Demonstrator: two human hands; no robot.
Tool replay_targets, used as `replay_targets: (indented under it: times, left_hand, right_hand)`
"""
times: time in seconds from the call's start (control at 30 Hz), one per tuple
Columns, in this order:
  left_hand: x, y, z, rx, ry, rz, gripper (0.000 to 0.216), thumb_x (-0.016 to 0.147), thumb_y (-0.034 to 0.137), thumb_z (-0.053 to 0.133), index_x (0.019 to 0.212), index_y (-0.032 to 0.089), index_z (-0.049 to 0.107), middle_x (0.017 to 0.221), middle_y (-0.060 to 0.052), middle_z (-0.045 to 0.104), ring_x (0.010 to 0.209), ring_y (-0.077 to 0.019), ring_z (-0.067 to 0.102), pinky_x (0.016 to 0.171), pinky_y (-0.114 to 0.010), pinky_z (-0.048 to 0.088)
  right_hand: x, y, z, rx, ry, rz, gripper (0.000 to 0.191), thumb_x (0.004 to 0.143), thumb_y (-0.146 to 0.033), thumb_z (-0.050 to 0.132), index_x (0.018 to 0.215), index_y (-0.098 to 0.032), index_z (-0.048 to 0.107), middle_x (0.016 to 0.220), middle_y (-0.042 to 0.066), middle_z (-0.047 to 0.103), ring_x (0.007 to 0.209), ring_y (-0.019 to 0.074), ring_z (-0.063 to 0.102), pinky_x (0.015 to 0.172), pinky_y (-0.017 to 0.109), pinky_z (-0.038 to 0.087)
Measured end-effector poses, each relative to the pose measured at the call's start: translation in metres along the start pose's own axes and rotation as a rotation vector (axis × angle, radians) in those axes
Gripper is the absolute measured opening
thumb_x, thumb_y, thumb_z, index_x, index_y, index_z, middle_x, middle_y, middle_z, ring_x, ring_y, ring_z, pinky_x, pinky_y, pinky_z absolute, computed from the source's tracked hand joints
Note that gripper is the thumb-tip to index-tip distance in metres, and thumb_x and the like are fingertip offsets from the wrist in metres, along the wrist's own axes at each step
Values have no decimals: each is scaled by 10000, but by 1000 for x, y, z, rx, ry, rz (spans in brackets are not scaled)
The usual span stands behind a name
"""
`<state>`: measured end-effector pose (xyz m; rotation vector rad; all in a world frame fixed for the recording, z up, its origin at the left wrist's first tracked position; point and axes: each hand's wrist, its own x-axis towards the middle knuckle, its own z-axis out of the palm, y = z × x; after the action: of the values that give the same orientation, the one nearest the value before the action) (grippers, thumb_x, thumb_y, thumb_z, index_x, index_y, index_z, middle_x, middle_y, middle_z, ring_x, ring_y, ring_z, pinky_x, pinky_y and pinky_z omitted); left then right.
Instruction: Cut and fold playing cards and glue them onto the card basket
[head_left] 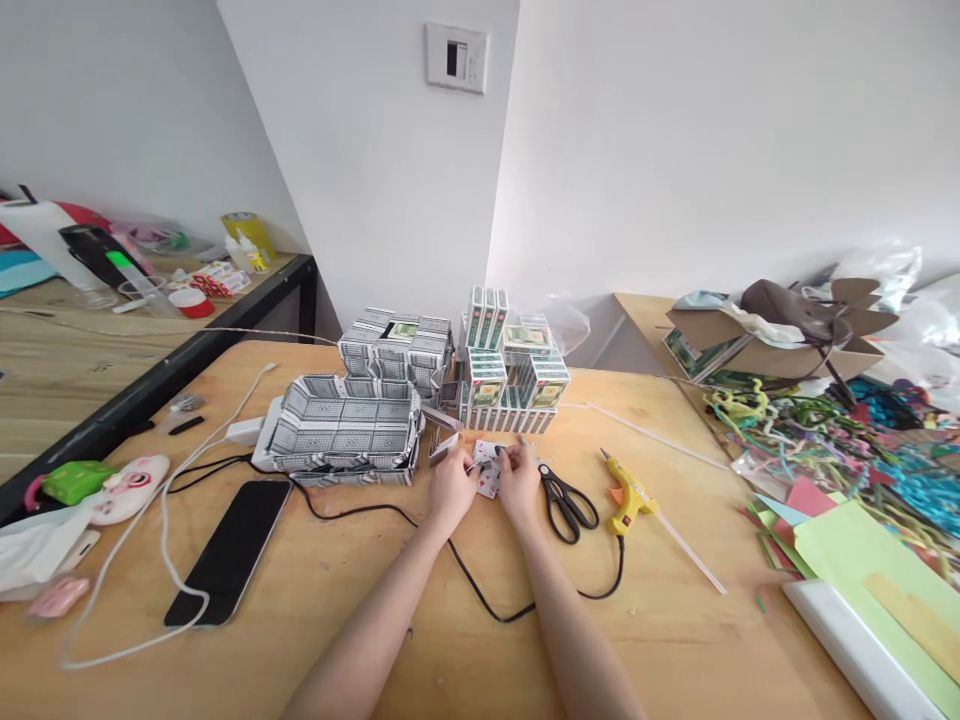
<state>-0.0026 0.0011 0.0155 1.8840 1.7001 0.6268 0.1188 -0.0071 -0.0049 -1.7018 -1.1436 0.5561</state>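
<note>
My left hand (452, 484) and my right hand (519, 482) are close together over the middle of the table, fingers bent in a pinch. Between them are playing cards (487, 468) with their printed faces up, and both hands grip them at opposite sides; the fingertips are partly hidden. Just left of my hands stands an open tray built of folded grey-patterned cards (341, 425), with a similar card box (397, 345) behind it. Beyond my hands is a stack of green and white card packs (510, 415). Black-handled scissors (566, 505) lie right of my right hand.
A yellow glue gun (628, 495) lies at the right, its black cord crossing the table under my forearms. At the left are a phone (229, 555) and a white cable. Coloured paper (862, 550), pipe cleaners and a cardboard box (772, 340) crowd the right side.
</note>
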Motion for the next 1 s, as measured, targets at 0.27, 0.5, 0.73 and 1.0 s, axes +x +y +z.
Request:
replay_targets:
  times: [0.27,0.5,0.73,1.0]
  left_hand:
    - [1,-16,7,-146,42,3,65,737,233,555,701,184,531,690,-12,622,626,-149,567,556,-237,345]
    - [3,-22,11,-274,112,37,98,722,270,557,700,180,526,586,20,572,546,-134,542,524,-225,353]
    - [4,-28,16,-499,121,67,135,710,294,570,721,174,510,583,29,571,524,-123,564,509,-224,420]
    - [2,-30,20,-397,204,276,174,724,143,537,892,181,567,826,-34,649,713,-148,627,635,-270,506]
  right_hand:
    - [2,9,1,66,-77,-87,168,790,-304,412,813,-171,513,739,40,585,639,162,543,610,267,426]
    - [0,15,2,109,-34,-164,141,780,-300,428,773,-187,512,690,26,579,594,155,537,568,262,433]
    - [-7,8,5,248,-196,-178,204,789,-327,448,858,-192,583,593,0,585,494,139,531,484,248,449]
    - [-4,3,2,325,-306,-141,178,726,-331,564,796,-185,639,618,12,624,502,140,554,481,246,468]
